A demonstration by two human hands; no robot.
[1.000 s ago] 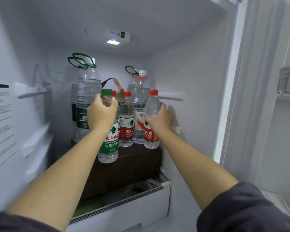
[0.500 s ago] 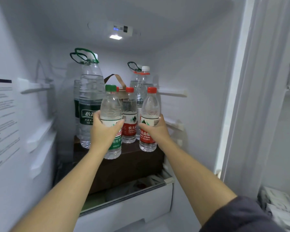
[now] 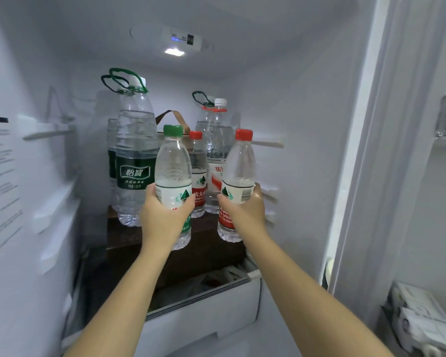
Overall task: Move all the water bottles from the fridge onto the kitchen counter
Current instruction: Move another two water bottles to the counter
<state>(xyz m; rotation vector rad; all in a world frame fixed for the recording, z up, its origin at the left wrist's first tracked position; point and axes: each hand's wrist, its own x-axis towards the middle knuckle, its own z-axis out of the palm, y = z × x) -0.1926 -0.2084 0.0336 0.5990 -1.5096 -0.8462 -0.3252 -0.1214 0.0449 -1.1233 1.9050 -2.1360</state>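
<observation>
My left hand (image 3: 162, 217) grips a green-capped water bottle (image 3: 172, 166) around its label, held upright in front of the dark brown box (image 3: 206, 251) inside the fridge. My right hand (image 3: 245, 212) grips a red-capped bottle (image 3: 240, 166) the same way, to the right. Behind them a small red-capped bottle (image 3: 198, 173) stands on the box. Two large green-label bottles (image 3: 135, 155) with green carry handles stand at the back left. Two more tall bottles (image 3: 218, 140) stand at the back right, one with a white cap.
The fridge walls close in on the left (image 3: 23, 202) and right (image 3: 307, 150). A white drawer (image 3: 204, 313) sits partly open below the box. The fridge door edge (image 3: 358, 176) rises at right, with packages (image 3: 420, 320) on a door shelf at lower right.
Both hands have drawn their bottles toward me and upward, off the box top. My grips have slid down from near the necks to the labels.
</observation>
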